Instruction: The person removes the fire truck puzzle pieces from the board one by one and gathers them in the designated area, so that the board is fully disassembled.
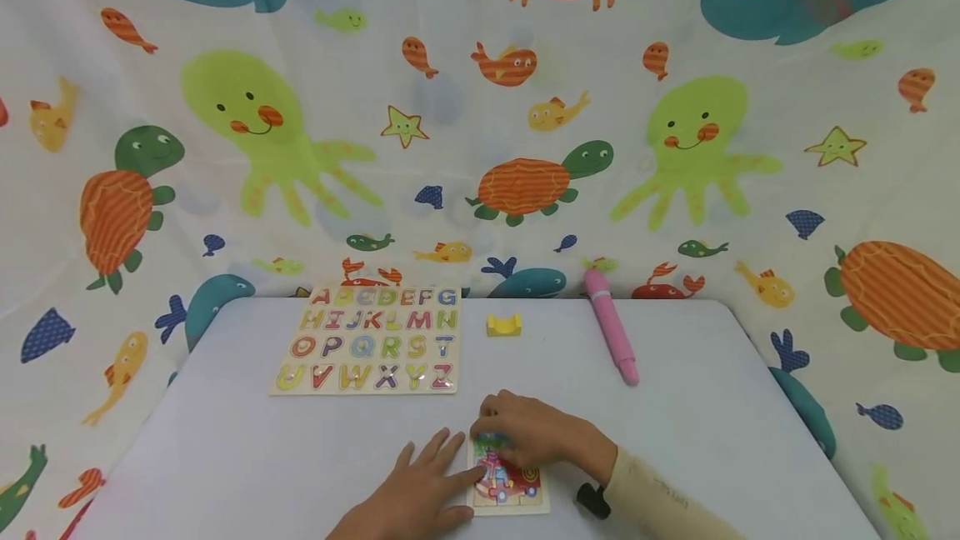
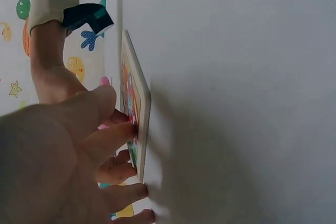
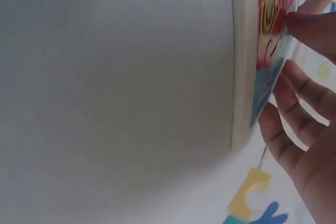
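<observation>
A small jigsaw puzzle (image 1: pixel 512 510) with a pale border and a colourful picture of a vehicle lies flat near the table's front. My left hand (image 1: pixel 420 486) rests on the table at its left side, fingers spread, with one fingertip on the picture. Over the puzzle's far part is my right hand (image 1: pixel 536 432), fingers bent toward its far left corner. In the right wrist view the right thumb (image 3: pixel 312 31) touches the picture, and the other fingertips are close along the far end. I cannot tell whether this hand pinches a piece; it covers the upper part of the picture.
Behind the hands, on the left, lies a wooden alphabet board (image 1: pixel 367 342) with colourful letters. A small yellow block (image 1: pixel 503 325) and a pink stick-like tube (image 1: pixel 611 327) are toward the table's back edge. A curtain (image 1: pixel 450 215) printed with sea animals hangs behind the white table (image 1: pixel 697 423).
</observation>
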{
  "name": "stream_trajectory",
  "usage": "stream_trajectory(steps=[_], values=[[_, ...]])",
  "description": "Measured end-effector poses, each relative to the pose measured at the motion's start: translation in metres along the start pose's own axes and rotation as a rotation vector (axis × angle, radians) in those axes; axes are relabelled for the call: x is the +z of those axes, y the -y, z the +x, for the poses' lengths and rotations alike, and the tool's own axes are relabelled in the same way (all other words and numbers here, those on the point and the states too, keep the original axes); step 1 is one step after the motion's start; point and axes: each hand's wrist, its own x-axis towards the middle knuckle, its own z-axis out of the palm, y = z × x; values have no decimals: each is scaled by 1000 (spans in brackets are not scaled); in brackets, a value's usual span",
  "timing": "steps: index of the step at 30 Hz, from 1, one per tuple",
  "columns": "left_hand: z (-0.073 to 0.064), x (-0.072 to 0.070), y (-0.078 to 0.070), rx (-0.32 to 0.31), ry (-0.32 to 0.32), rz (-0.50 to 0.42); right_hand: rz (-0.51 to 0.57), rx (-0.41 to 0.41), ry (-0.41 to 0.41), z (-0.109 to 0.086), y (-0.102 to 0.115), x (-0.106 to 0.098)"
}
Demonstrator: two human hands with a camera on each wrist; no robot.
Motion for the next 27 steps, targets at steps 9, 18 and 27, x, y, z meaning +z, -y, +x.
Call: stream_trajectory(steps=[9, 18, 27], values=[[-2, 1, -1, 28, -22, 7, -228, -67, 81, 7, 7, -16], [-1, 3, -2, -7, 3, 34, -528, -138, 123, 22, 19, -21], [0, 4, -4, -41, 31, 48, -393, -157, 109, 23, 10, -18]])
